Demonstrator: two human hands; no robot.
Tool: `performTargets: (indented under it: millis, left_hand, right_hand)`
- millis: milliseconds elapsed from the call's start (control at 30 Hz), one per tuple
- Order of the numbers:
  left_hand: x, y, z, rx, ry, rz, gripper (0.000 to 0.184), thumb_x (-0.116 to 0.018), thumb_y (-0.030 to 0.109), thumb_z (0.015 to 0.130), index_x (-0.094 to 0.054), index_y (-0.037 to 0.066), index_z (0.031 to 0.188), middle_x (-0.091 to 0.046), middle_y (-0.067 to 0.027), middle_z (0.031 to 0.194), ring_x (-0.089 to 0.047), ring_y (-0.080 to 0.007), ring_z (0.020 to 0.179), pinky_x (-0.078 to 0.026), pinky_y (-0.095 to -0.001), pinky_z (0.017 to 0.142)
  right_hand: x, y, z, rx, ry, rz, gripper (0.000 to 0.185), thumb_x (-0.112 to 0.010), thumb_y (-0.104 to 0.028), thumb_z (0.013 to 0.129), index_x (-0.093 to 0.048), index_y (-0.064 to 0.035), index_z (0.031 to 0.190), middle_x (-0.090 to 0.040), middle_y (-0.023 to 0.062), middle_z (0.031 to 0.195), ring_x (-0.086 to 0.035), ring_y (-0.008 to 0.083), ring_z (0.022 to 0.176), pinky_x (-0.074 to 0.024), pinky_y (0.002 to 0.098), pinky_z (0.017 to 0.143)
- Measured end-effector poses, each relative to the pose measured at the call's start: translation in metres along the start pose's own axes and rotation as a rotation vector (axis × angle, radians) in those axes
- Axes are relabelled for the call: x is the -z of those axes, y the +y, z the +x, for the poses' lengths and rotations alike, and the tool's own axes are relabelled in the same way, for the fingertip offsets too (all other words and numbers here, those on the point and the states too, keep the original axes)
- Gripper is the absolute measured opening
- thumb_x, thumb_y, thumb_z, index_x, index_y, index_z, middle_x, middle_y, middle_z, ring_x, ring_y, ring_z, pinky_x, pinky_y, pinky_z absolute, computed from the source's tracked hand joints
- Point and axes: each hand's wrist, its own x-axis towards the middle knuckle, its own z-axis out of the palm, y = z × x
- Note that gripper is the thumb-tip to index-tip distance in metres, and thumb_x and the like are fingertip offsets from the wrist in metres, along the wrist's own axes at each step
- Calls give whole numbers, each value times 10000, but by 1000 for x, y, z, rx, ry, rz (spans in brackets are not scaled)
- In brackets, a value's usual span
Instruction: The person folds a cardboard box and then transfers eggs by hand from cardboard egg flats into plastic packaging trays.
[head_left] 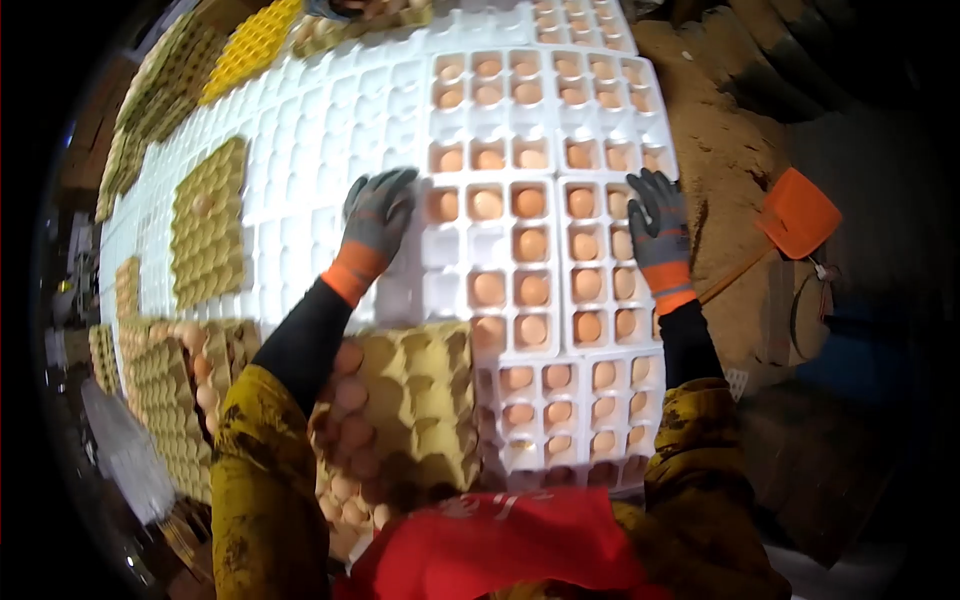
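My left hand, in a grey glove with an orange cuff, rests with fingers apart at the left side of a white foam egg tray. My right hand, gloved alike, lies over the tray's right edge with its fingers spread. Brown eggs, such as this egg, sit in many of the cells between my hands. Some cells near my left hand hold none. Close to my body, a pulp egg tray is partly bare, with eggs along its left side.
Another pulp tray with one egg lies on the white trays to the left. Stacked pulp trays and a yellow tray stand farther left. An orange dustpan is at the right. A person's hand shows partly at the top.
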Motion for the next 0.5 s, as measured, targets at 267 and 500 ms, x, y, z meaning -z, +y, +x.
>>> performTargets:
  millis: [267, 500]
  left_hand:
    - [195, 82, -105, 502, 33, -653, 283, -603, 42, 978, -658, -7, 1251, -700, -90, 1197, -632, -150, 1105, -494, -293, 983]
    - [267, 139, -314, 239, -227, -335, 593, -849, 129, 694, -640, 71, 1246, -675, -116, 1153, -646, -308, 1050, -509, -410, 910]
  right_hand:
    - [53, -215, -70, -183, -378, 684, 346, -704, -71, 918, -657, -74, 1261, -662, 82, 1135, -651, 203, 989, -526, 324, 868]
    - [62, -350, -165, 134, -786, 627, 341, -720, -247, 891, -656, -120, 1201, -654, 86, 1079, -642, 287, 972, -535, 402, 814]
